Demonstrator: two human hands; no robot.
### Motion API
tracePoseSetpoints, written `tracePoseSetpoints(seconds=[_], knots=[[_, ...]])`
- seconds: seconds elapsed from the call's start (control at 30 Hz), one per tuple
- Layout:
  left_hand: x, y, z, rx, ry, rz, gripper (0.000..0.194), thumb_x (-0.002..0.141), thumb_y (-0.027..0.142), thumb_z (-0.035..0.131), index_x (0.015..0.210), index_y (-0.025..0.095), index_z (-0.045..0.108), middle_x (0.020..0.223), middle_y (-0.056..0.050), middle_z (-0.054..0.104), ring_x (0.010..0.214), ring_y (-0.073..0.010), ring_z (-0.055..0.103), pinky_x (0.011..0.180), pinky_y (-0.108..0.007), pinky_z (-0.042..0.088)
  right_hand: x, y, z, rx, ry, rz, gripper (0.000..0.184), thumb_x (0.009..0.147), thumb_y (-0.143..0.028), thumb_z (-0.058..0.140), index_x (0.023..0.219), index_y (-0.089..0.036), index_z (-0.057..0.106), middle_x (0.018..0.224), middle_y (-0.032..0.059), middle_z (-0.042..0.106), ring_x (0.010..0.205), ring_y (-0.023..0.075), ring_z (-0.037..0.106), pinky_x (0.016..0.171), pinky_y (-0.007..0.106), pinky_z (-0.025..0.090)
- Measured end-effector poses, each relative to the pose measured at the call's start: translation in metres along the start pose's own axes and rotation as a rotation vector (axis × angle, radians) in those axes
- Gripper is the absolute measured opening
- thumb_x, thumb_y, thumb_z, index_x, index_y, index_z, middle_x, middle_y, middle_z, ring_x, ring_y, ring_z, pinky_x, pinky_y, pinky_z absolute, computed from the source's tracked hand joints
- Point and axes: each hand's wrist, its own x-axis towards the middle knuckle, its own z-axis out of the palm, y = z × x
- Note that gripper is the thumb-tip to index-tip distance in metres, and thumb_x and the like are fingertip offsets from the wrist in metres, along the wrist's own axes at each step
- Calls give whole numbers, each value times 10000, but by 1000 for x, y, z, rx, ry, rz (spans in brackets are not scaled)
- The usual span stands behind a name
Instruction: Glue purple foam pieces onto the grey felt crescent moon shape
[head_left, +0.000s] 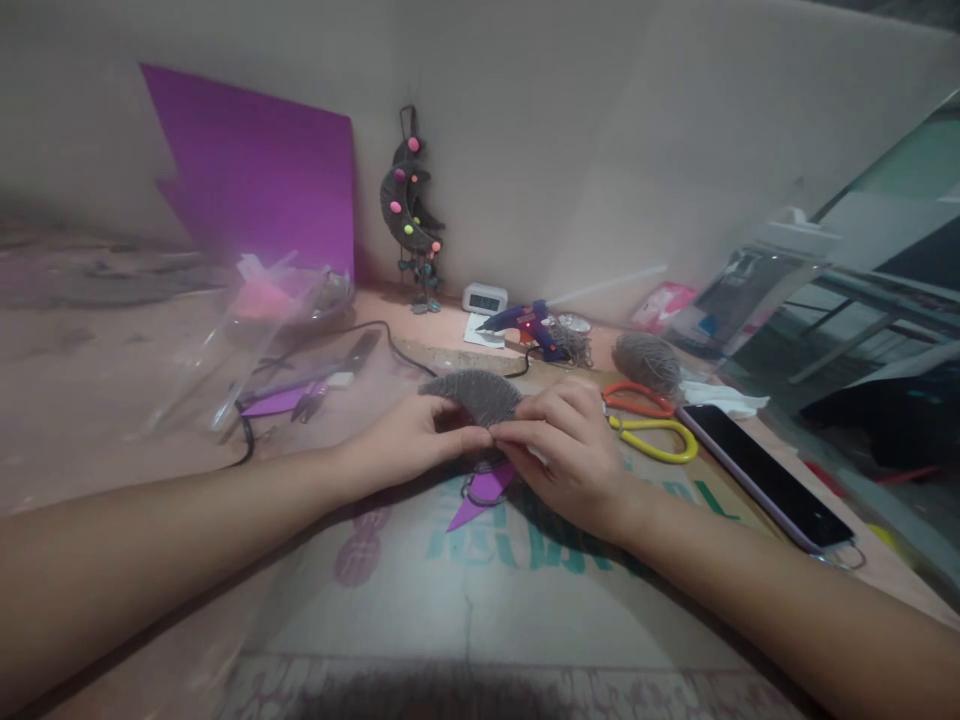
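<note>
A purple crescent cutout (487, 487), its upper part wrapped in grey yarn (476, 390), is between my two hands above the cardboard. My left hand (420, 435) grips the wrapped part, thumb in front and fingers behind. Close against it, my right hand (574, 445) pinches at the lower edge of the wrapping, where the yarn meets bare purple. The lower tip of the crescent is bare, with a loose loop of yarn over it. My fingers hide part of the middle.
Orange-and-yellow-handled scissors (652, 440) and a phone (769, 475) lie on the right. Behind are a glue gun (521, 325), a grey yarn ball (649, 362) and a small clock (485, 298). A moon ornament (409, 205) hangs on the wall beside a purple sheet (277, 180).
</note>
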Motion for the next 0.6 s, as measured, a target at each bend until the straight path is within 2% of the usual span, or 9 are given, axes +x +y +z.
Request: tracePoseSetpoints(seconds=[0.2,0.3,0.47,0.6], knots=[[2,-1,0,-24,-11,61,313,779,451,607,874,179,728,896,-41,745,831,-218,656,739,-296,484,3,-3,3,-129,-23,-24,58,838,-164,601,806,-212,592,725,-11,629,773,161,495,814,360,360],[3,0,1,9,-19,71,294,786,444,603,835,180,722,860,-31,744,798,-209,650,721,-290,477,3,-4,4,-152,-38,-6,81,834,-149,570,784,-211,583,703,-10,611,758,162,479,811,360,352],[3,1,0,38,-9,89,311,790,472,600,808,179,700,828,-11,728,748,-181,629,687,-270,464,5,-3,0,-36,-49,68,60,808,-138,572,812,-199,575,749,5,622,759,164,492,786,358,356],[3,-1,-1,104,-15,74,352,801,502,575,742,170,675,761,-10,708,719,-176,620,685,-274,458,4,0,0,40,-34,136,28,855,-176,567,859,-194,588,796,19,630,797,165,525,795,357,359]])
